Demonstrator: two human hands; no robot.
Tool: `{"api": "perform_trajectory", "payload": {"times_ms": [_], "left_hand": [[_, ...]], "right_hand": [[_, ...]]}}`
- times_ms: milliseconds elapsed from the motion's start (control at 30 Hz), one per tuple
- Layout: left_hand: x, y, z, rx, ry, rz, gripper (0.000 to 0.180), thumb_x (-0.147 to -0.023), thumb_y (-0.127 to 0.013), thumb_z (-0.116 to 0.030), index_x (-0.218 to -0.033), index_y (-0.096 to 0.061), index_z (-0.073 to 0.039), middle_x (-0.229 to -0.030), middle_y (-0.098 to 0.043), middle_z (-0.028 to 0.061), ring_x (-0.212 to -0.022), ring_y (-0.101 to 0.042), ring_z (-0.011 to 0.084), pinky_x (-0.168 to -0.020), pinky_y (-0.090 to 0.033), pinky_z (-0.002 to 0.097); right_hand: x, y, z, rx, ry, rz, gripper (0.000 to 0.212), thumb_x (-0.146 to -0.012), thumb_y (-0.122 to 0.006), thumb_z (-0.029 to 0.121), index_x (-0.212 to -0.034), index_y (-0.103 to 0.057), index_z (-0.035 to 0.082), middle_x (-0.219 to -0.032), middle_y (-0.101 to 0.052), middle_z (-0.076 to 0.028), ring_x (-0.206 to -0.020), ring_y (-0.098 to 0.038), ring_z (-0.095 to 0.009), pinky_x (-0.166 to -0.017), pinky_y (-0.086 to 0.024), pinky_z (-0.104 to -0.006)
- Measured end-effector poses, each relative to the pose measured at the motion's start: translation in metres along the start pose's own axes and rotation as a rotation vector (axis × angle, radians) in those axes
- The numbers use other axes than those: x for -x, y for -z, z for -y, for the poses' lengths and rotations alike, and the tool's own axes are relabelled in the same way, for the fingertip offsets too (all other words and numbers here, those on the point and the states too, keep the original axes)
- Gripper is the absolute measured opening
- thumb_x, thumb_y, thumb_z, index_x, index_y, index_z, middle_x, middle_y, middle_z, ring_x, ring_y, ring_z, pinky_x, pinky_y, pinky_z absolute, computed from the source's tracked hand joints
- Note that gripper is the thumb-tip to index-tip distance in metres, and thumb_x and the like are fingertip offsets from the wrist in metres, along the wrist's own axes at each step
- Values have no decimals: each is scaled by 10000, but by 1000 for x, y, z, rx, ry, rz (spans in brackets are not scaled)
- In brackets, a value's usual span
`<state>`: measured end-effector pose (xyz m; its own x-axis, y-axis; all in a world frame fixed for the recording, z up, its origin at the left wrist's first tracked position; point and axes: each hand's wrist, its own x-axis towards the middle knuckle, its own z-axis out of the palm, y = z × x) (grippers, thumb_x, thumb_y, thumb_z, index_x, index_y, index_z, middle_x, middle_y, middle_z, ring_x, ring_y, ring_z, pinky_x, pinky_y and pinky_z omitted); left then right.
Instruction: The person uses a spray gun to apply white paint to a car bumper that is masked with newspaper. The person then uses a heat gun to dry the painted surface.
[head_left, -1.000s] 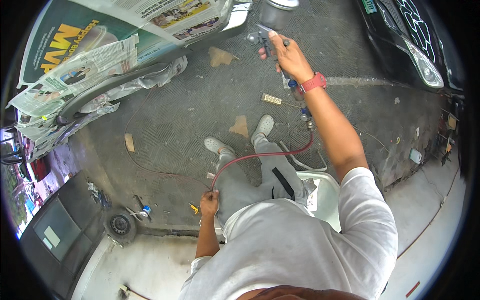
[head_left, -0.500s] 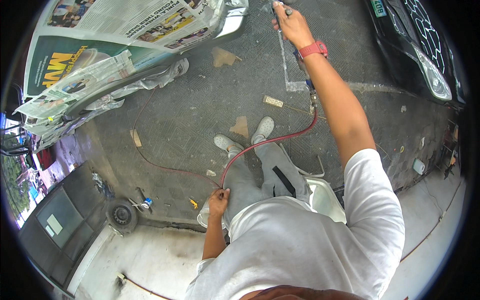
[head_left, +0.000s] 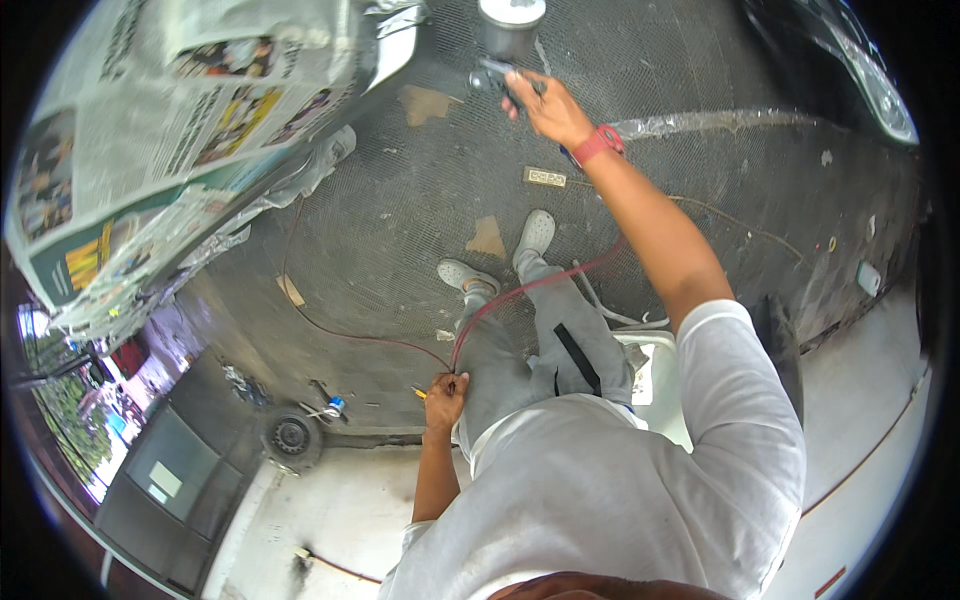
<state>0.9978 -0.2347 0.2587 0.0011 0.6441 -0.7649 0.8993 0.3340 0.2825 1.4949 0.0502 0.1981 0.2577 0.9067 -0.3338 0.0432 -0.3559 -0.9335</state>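
Note:
My right hand (head_left: 552, 108), a red watch at its wrist, is closed around a spray gun (head_left: 494, 72) held out at the far middle. A grey cup with a white top (head_left: 511, 28) sits just beyond the gun and appears joined to it. The gun points left towards a car body covered in newspaper (head_left: 215, 110), whose bare pale edge (head_left: 397, 50) shows. By my left thigh, my left hand (head_left: 446, 400) is closed on a red hose (head_left: 515, 292). The hose runs past my legs towards my right arm, which hides its far end.
A dark car with a headlight (head_left: 880, 85) stands at the far right. On the floor lie a power strip (head_left: 545, 177) with its cord, cardboard scraps (head_left: 487, 237) and the hose's thinner run (head_left: 330, 333). A wheel (head_left: 291, 437) rests by the wall; a white container (head_left: 660, 385) stands beside my right leg.
My right hand has moved left and nearer with the spray gun, bringing the cup into view. My left hand keeps its hold on the hose. The view has turned somewhat.

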Motion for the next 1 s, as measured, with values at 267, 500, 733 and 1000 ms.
{"api": "perform_trajectory", "payload": {"times_ms": [267, 500, 733, 1000], "left_hand": [[-16, 21, -44, 57, -1, -121, 300, -991, -767, -277, -980, -742, 22, -967, -691, 122, -859, -681, 241, -767, -542, 360], [-67, 25, -150, -54, -177, -76, 215, -969, -783, -211, -988, -765, 2, -1015, -704, 127, -814, -720, 243, -717, -568, 340], [-162, -13, -256, -27, -336, 55, 197, -941, -808, -222, -978, -780, -31, -1029, -719, 108, -791, -712, 238, -701, -562, 343], [-265, -7, -370, -56, -236, 105, 221, -983, -765, -267, -1019, -781, -49, -978, -702, 92, -860, -666, 209, -736, -528, 339]], "right_hand": [[-60, -13, -102, -344, -3, -253, 572, -1085, -601, 443, -1425, -644, -14, -887, -755, -58, -804, -690, -120, -803, -567, -306], [-28, -30, -158, -153, 82, 159, 503, -1079, -595, 484, -1430, -685, 136, -909, -792, -99, -821, -741, -169, -851, -593, -348], [-122, 44, -158, 144, 306, 150, 500, -1078, -599, 450, -1455, -655, 125, -1094, -773, -209, -945, -748, -358, -904, -583, -448], [-208, 91, -193, 47, 551, 274, 534, -987, -735, 440, -1373, -689, 75, -1108, -749, -208, -965, -740, -388, -851, -598, -465]]}}
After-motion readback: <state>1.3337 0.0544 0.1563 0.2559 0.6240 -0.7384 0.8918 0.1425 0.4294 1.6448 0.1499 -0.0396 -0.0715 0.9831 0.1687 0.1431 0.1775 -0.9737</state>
